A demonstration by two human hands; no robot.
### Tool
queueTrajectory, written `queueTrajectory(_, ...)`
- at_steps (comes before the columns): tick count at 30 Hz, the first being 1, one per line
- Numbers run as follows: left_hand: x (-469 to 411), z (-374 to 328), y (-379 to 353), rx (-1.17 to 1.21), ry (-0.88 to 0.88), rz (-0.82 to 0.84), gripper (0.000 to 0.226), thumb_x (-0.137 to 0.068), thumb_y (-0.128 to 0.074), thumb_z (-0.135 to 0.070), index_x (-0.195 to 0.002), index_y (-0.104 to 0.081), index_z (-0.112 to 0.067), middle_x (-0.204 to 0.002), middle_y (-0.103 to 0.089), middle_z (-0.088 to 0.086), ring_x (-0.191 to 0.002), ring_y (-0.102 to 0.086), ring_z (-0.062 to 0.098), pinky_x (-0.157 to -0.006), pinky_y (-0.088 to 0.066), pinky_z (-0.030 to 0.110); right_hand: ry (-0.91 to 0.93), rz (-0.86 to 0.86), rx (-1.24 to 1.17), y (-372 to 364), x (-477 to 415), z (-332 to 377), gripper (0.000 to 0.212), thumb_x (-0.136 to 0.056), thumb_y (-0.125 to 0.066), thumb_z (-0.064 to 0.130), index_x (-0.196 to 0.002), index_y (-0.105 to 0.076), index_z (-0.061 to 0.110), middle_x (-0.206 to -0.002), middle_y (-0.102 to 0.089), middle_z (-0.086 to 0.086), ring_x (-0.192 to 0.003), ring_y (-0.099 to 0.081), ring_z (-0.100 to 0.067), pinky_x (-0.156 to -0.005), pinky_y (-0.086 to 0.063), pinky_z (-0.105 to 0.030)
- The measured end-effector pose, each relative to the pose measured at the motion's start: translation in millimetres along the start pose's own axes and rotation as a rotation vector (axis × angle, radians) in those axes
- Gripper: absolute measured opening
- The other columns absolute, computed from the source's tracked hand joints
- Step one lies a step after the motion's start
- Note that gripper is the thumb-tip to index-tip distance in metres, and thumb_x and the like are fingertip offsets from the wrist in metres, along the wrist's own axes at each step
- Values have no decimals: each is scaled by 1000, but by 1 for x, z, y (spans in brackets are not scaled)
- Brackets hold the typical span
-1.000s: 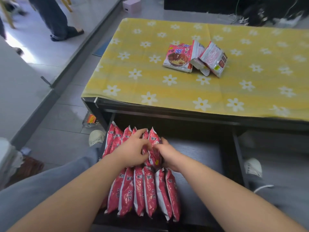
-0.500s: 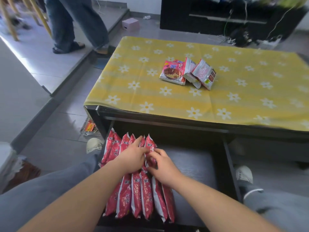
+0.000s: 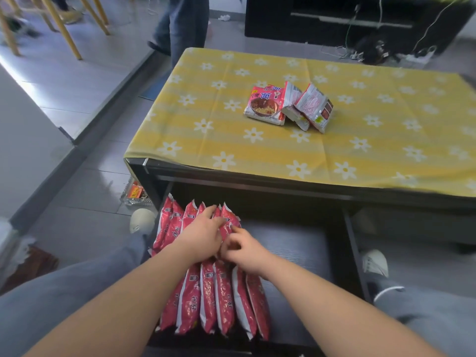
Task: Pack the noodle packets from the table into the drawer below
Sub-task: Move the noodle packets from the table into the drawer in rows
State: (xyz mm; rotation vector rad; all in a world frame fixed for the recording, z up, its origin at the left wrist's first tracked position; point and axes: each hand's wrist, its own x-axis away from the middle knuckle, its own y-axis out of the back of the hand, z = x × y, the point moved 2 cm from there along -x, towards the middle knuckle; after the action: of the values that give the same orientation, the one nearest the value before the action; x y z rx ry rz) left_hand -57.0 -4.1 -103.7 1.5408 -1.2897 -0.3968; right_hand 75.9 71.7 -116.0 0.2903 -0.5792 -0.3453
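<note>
1. Head view: steadies the upright noodle packets [image 3: 221, 300], stood on edge in two rows along the left side of the drawer [image 3: 296, 243], with both hands.
2. Lays the left hand [image 3: 203, 235] across the packet tops, fingers nearly straight and gripping nothing.
3. Touches the rightmost far packet with the right hand [image 3: 248, 252], fingers partly curled; cannot tell whether pinching or only nudging.
4. Finds three loose packets [image 3: 286, 106] mid-counter, well apart from the hands, leaning on one another.
5. Risks, by judgement: tipping the rows rightward into the bare half of the drawer once the hands lift, with nothing propping that side; crushing noodles by pressing too hard.
6. Finds the counter [image 3: 257, 184] under a creased yellow daisy-print cloth [image 3: 360, 150], hanging over the near edge; likely to slide if packets get dragged rather than lifted.
7. Room: grey tiled floor, white shoes [image 3: 374, 262] either side of the drawer, another person's legs [image 3: 185, 24] beyond the counter, wooden chair legs [image 3: 64, 27] upper left, black cabinet [image 3: 334, 24] with tangled cables [image 3: 373, 50] behind.
</note>
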Motion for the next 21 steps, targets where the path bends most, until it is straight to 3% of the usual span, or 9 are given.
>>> queueTrajectory(2,0,6,2,65,-11,-101,53,-102,-50,-23,-154,-46,-21,-168,-28,11,-154,-29,32,-122,-35,46,-22,-174,-116,10,-6,-2,18,-94,-64,12,-85,-66,27,-112,-65,3,-119,-61,-20,-109,-48,-42)
queueTrajectory(3,0,8,3,36,-15,-158,53,-101,-51,-27,-154,-46,-23,-165,-33,11,-152,-29,32,-123,-32,49,-56,-237,-146,16,-8,-4,16,-97,-62,15,-96,-65,30,-110,-65,6,-117,-63,-19,-106,-50,-44)
queueTrajectory(5,0,17,3,-95,25,-236,55,-99,-48,-40,-153,-43,-30,-164,-35,10,-154,-24,33,-124,-22,55,-101,-267,-98,20,-14,-9,30,-100,-59,24,-129,-60,32,-130,-62,4,-128,-58,-20,-108,-49,-40)
queueTrajectory(8,-1,27,-1,-211,162,-196,65,-99,-37,-60,-159,-28,-37,-173,-15,9,-160,1,38,-124,3,62,-116,-142,-35,12,-17,-14,69,-101,-63,29,-163,-31,33,-163,-37,-4,-149,-40,-25,-122,-38,-46)
queueTrajectory(13,0,41,-5,-246,267,-139,78,-94,-22,-77,-163,-7,-42,-174,9,14,-156,24,42,-121,12,67,-113,97,-80,-3,-13,-10,103,-100,-68,24,-165,11,40,-173,-20,-2,-140,-51,-21,-115,-46,-37)
queueTrajectory(16,0,47,-6,-238,287,-96,85,-90,-18,-84,-162,4,-46,-173,16,14,-153,30,43,-119,14,68,-135,146,-100,-3,-14,-6,112,-98,-71,22,-162,18,43,-173,-17,-3,-128,-60,-18,-106,-54,-36)
queueTrajectory(21,0,45,-5,-221,278,-71,89,-88,-22,-86,-161,9,-47,-172,20,14,-151,32,44,-118,13,70,-123,145,-73,-2,-16,-1,117,-94,-75,19,-163,17,43,-170,-23,-6,-132,-57,-23,-106,-55,-41)
